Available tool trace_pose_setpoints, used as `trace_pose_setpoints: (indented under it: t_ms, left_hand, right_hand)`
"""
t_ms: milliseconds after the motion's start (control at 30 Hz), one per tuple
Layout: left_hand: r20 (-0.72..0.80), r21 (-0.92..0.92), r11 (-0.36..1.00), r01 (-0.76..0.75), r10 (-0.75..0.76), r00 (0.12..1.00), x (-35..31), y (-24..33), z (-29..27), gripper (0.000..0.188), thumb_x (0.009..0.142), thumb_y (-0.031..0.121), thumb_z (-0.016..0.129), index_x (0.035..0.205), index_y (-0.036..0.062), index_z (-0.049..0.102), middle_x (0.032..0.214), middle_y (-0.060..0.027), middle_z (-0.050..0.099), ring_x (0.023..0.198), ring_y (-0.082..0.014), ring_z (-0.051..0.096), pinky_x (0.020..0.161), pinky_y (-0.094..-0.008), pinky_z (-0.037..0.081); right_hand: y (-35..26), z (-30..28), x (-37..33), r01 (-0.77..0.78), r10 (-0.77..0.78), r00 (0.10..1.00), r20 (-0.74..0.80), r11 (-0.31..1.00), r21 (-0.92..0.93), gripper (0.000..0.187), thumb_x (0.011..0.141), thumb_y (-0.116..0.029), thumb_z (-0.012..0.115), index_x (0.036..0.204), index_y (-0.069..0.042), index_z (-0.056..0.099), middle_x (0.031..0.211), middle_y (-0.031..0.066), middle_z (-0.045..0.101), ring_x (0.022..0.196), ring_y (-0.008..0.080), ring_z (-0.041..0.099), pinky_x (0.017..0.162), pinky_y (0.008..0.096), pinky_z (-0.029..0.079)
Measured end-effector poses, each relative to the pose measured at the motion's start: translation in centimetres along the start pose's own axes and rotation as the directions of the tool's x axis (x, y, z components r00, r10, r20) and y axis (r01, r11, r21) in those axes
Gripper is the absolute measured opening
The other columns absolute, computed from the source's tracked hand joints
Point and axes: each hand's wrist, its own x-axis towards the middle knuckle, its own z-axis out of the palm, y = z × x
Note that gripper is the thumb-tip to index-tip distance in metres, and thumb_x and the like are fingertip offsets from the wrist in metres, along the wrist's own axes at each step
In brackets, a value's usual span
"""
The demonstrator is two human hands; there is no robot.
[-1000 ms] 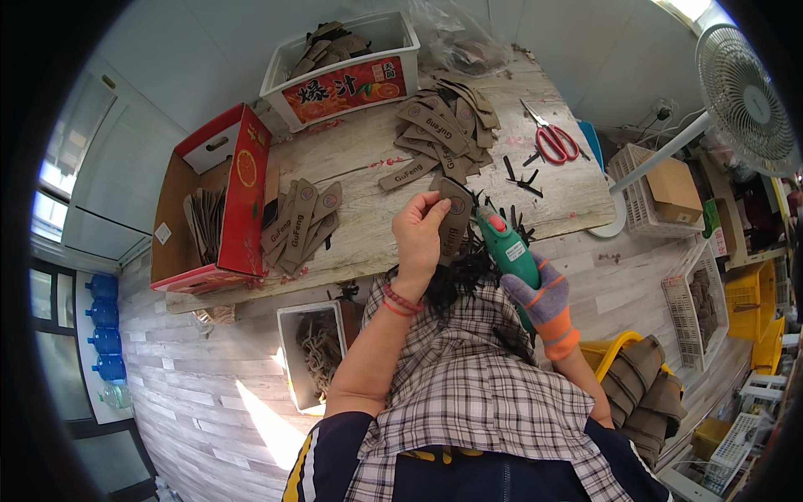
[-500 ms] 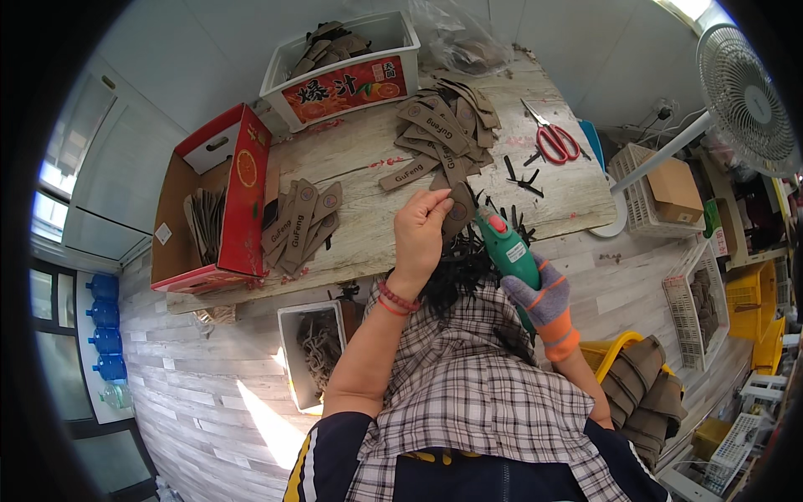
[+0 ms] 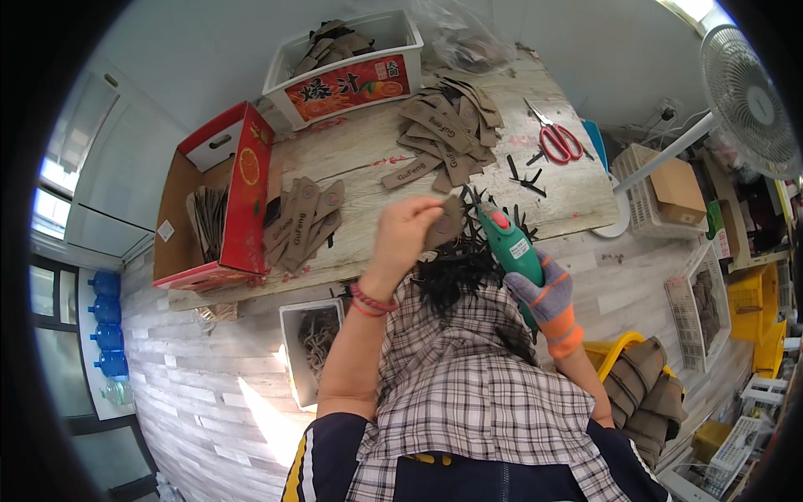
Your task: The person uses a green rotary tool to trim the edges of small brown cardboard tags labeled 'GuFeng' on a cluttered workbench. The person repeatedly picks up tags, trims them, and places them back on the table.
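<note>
Head view: hands hold flat strip and rounded tool.

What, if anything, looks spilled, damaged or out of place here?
Loose thin black scraps lie scattered beside the red-handled metal scissors on the pale wooden tabletop, and a tangled black heap sits at its near edge by the green handheld tool. That looks untidy, but nothing looks clearly damaged.

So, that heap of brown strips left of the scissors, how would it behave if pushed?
The heap would probably spread rather than move as one, since its strips lie loosely crossed. Each is likely light, being thin and flat. A few look curved, so they may flex slightly.
</note>
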Motion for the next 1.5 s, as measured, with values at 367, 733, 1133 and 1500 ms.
trace_pose_setpoints:
  t_ms: [367,733,1133,1500]
  left_hand:
    - [-0.224,0.636,0.767,-0.083,0.287,0.931,9.7,-8.5,-4.2,0.030,0.077,0.026,0.066,0.100,0.0083,0.065,0.098,-0.0107,0.058,0.097,-0.0321,0.050,0.084,-0.0443,0.039]
    - [-0.489,0.427,0.788,0.443,-0.210,0.846,22.3,-6.0,4.4,0.049,0.081,0.031,0.059,0.119,0.0005,0.053,0.118,-0.0186,0.057,0.114,-0.0330,0.050,0.104,-0.0467,0.028]
    - [-0.433,0.436,0.876,0.208,0.002,0.901,12.6,-10.9,2.1,0.021,0.081,0.023,0.059,0.090,0.0040,0.057,0.089,-0.0168,0.064,0.085,-0.0390,0.059,0.078,-0.0448,0.042]
    - [-0.519,-0.570,0.782,-0.252,-0.106,0.848,2.5,-4.4,0.5,0.004,0.086,0.005,0.060,0.085,0.0011,0.058,0.074,0.0003,0.059,0.062,-0.0074,0.052,0.058,-0.0225,0.041]
  right_hand:
    - [1.1,-0.3,-0.5,-0.061,0.061,0.997,-0.045,0.998,0.012,0.045,0.076,-0.019,0.077,0.111,0.001,0.057,0.081,0.0015,0.061,0.066,0.0063,0.052,0.058,0.0211,0.044]
    - [1.4,-1.1,-0.9,-0.085,0.079,0.986,-0.147,0.996,-0.039,0.044,0.076,-0.019,0.077,0.109,0.002,0.058,0.081,0.0022,0.062,0.067,0.0057,0.053,0.058,0.0214,0.045]
    - [2.5,-1.2,-0.5,-0.105,0.095,0.986,-0.139,0.993,-0.062,0.050,0.075,-0.023,0.077,0.112,0.002,0.057,0.084,0.0041,0.064,0.070,0.0068,0.055,0.063,0.0230,0.047]
    - [0.1,2.6,0.2,-0.068,0.066,0.997,-0.027,0.995,-0.073,0.052,0.074,-0.024,0.078,0.114,0.001,0.056,0.084,0.0046,0.064,0.073,0.0083,0.058,0.065,0.0229,0.048]
